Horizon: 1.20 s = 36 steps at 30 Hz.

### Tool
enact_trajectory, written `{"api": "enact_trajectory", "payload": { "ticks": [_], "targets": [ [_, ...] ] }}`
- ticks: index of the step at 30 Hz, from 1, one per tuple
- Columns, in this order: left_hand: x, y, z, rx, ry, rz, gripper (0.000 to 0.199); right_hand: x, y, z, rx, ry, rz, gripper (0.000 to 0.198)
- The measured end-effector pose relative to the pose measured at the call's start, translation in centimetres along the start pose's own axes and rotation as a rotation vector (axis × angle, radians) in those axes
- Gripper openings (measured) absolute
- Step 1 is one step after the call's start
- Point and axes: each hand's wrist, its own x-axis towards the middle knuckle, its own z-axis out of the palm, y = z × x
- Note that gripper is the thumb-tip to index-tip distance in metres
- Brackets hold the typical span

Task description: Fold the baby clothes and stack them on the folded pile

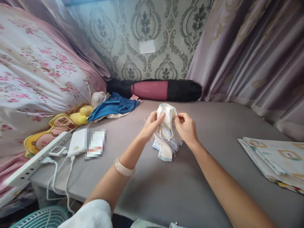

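Between my two hands hangs a small white baby garment (165, 133) with light blue edging and a faint print. My left hand (152, 124) pinches its upper left edge, thumb on the near side. On the opposite edge, my right hand (186, 126) grips the cloth with fingers curled. The garment is bunched, its neck-like opening facing up and a sleeve-like part drooping low over the grey surface (213, 133). Whether its lower end touches the surface I cannot tell. A pale bangle (123, 167) circles my left forearm.
Folded printed cloths (275, 158) lie at right. At left are a power strip (40, 156), a white power bank (78, 142) with cables, a blurred packet (95, 144), plush toys (82, 115) and blue clothing (114, 106). A black-and-pink roll (149, 90) lies along the wall; a teal basket (42, 218) stands below.
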Motion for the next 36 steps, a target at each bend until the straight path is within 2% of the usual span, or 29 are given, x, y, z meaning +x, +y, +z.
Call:
{"api": "enact_trajectory", "payload": {
  "ticks": [4,7,11,14,18,21,24,28,31,33,36],
  "targets": [
    [-1.3,-1.3,-1.2,0.128,0.15,0.172,0.065,0.4,0.0,0.1,0.014,0.054,0.03,0.013],
    [-1.6,-2.4,-2.1,0.175,0.175,0.223,0.048,0.6,0.0,-0.1,0.04,0.056,0.015,0.013],
    [-1.4,-3.2,-2.8,0.326,0.227,0.188,0.02,0.8,0.2,-0.6,0.056,0.025,-0.019,0.019],
    [-1.2,-3.0,-3.1,0.412,0.321,0.199,0.015,1.0,0.5,-1.5,0.049,-0.011,-0.04,0.024],
    [-1.2,-1.9,-3.3,0.359,0.382,0.222,0.011,1.4,0.8,-3.7,0.048,-0.041,-0.053,0.026],
    [-1.2,-0.4,-3.7,0.331,0.359,0.234,0.012,1.9,0.6,-6.0,0.041,-0.1,-0.07,0.026],
    [-1.0,1.8,-4.3,0.407,0.235,0.31,0.018,2.6,-0.2,-8.7,-0.007,-0.19,-0.115,0.029],
    [-0.8,6.3,-4.9,0.644,0.052,0.434,0.025,3.7,-2.3,-12.2,-0.081,-0.276,-0.184,0.034],
    [-1.0,10.2,-4.7,0.801,-0.038,0.492,0.025,4.5,-4.8,-14.5,-0.124,-0.347,-0.211,0.038],
    [-1.2,12.5,-4.3,0.857,-0.018,0.575,0.023,5.0,-6.5,-15.7,-0.17,-0.368,-0.256,0.037],
    [-1.0,14.5,-3.6,0.86,0.126,0.731,0.019,5.6,-7.9,-16.4,-0.235,-0.224,-0.369,0.034]
  ]
}}
